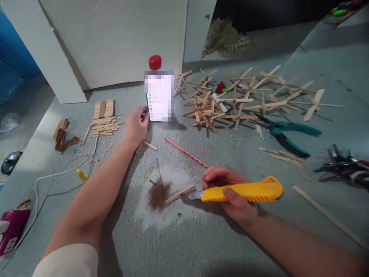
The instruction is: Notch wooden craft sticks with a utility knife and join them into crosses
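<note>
Knife (248, 190) held in right grip (223, 179), closed round handle; blade tip beside stick (180, 194) on floor. Upright phone (160, 96) touched at lower corner by left grip (135, 125), loose, nothing held.

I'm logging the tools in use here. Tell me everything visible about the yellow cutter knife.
The yellow cutter knife has a ribbed, plastic-looking handle and a short silvery blade tip at its left end. It is held nearly level, pointing left, in the right hand, its tip beside a wooden stick.
</note>
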### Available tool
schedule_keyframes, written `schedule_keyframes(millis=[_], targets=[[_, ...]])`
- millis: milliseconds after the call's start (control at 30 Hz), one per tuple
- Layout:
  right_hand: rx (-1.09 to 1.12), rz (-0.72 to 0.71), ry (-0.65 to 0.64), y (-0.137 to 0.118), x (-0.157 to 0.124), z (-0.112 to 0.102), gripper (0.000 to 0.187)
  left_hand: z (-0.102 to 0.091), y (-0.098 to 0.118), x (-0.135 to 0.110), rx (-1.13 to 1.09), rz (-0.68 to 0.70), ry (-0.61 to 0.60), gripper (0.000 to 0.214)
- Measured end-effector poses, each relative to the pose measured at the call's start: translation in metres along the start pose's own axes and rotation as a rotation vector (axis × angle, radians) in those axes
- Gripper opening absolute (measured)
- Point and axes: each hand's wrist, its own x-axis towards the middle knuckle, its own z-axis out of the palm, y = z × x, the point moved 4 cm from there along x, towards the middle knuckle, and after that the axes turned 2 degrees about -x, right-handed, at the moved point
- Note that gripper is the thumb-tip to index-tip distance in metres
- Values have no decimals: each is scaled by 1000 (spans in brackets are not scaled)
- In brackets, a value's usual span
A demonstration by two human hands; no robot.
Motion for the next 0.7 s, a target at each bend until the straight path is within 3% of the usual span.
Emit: schedule_keyframes(millis=[200, 400, 533, 700], targets=[[8, 10, 5, -1, 1, 2, 30, 1, 10, 0, 37, -12, 10, 21], [4, 12, -3, 0, 1, 2, 32, 2, 16, -2, 120, -31, 12, 39], [-7, 10, -11, 0, 1, 1, 32, -3, 15, -2, 80, -2, 19, 29], [-25, -30, -19, 0, 3, 1, 30, -22, 26, -8, 90, 37, 120, 11]])
